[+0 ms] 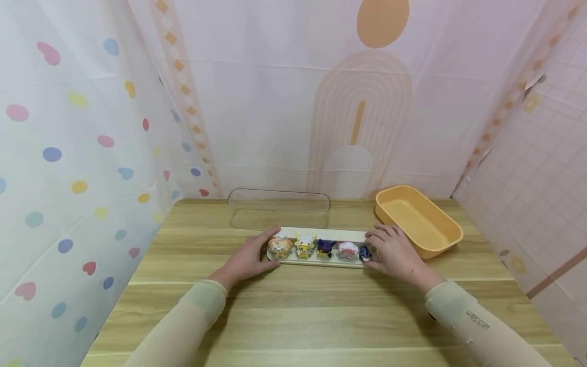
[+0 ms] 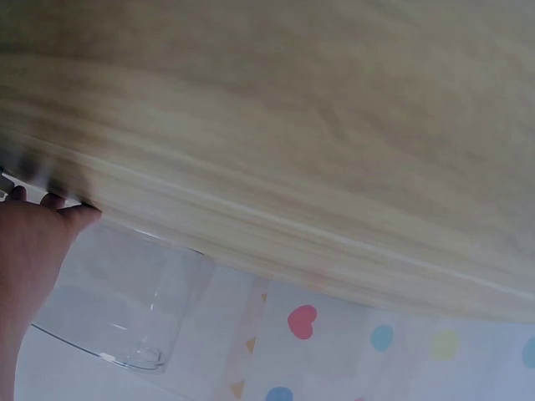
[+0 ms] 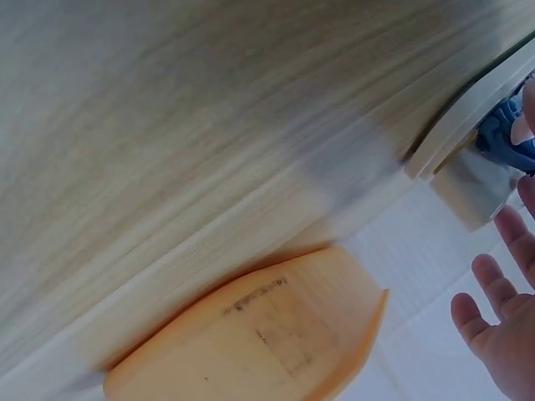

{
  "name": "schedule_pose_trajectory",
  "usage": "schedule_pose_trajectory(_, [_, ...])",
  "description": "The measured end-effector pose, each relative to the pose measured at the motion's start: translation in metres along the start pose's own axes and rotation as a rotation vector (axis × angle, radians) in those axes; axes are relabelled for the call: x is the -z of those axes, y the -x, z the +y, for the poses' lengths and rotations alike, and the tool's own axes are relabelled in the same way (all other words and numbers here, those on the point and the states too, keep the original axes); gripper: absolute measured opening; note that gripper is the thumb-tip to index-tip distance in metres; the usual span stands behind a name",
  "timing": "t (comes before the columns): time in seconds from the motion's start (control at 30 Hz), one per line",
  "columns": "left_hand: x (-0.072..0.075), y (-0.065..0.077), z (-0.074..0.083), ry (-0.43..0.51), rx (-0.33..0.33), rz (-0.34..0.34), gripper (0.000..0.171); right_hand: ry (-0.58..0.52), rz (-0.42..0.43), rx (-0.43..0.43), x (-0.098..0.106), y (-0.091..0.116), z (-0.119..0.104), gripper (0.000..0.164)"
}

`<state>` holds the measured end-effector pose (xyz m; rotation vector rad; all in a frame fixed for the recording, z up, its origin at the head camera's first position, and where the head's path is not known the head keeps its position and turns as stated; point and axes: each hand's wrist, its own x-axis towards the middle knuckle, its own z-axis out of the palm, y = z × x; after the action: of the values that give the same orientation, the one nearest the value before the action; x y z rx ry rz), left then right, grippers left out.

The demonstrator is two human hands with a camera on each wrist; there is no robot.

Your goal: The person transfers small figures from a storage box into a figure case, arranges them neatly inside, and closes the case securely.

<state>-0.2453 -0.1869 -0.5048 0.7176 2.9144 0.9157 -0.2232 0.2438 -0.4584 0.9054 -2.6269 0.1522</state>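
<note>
A long white display base [image 1: 339,263] lies on the table, bearing several small figurines in a row. My left hand [image 1: 249,256] grips its left end, thumb at the front and fingers behind, beside an orange-and-white figurine [image 1: 280,246]. Then come a yellow figurine with a white hat [image 1: 304,246], a dark purple one [image 1: 325,247] and a pink-and-white one [image 1: 348,250]. At the right end, my right hand [image 1: 398,253] pinches a dark blue figurine [image 1: 365,253] between thumb and index finger. The other right fingers [image 3: 495,284] are spread away from it in the right wrist view.
Behind the base stands a clear plastic cover [image 1: 278,209], open side up. To the right rear sits a yellow-orange basin [image 1: 451,235], close to my right hand. Patterned cloths [image 1: 257,117] hang behind and on both sides of the wooden table [image 1: 312,316].
</note>
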Motion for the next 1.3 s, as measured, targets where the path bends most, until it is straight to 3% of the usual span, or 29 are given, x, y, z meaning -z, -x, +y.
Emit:
schedule_pose_trajectory(0.3, [0.003, -0.001, 0.003, 0.017, 0.011, -0.021, 0.095, -0.090, -0.059, -0.097, 0.016, -0.004, 0.003, 0.061])
schedule_pose_trajectory(0.6, [0.005, 0.001, 0.000, 0.058, 0.005, -0.038, 0.103, -0.105, 0.040, -0.114, 0.036, -0.022, 0.023, 0.060])
schedule_pose_trajectory(0.8, [0.019, 0.009, -0.001, 0.119, 0.066, -0.035, 0.099, -0.189, 0.001, -0.221, 0.051, -0.038, 0.034, 0.063])
schedule_pose_trajectory(0.9, [0.032, 0.011, 0.000, 0.113, 0.092, 0.041, 0.085, -0.254, -0.035, -0.284, 0.057, -0.047, 0.039, 0.064])
schedule_pose_trajectory(1.03, [0.053, 0.008, -0.008, 0.055, 0.107, 0.213, 0.068, -0.342, -0.103, -0.343, 0.059, -0.064, 0.044, 0.065])
schedule_pose_trajectory(1.13, [0.069, 0.005, -0.014, 0.021, 0.166, 0.308, 0.072, -0.428, -0.174, -0.376, 0.057, -0.080, 0.043, 0.070])
schedule_pose_trajectory(1.3, [0.090, -0.002, -0.020, 0.160, 0.292, 0.346, 0.087, -0.563, -0.299, -0.401, 0.048, -0.106, 0.037, 0.079])
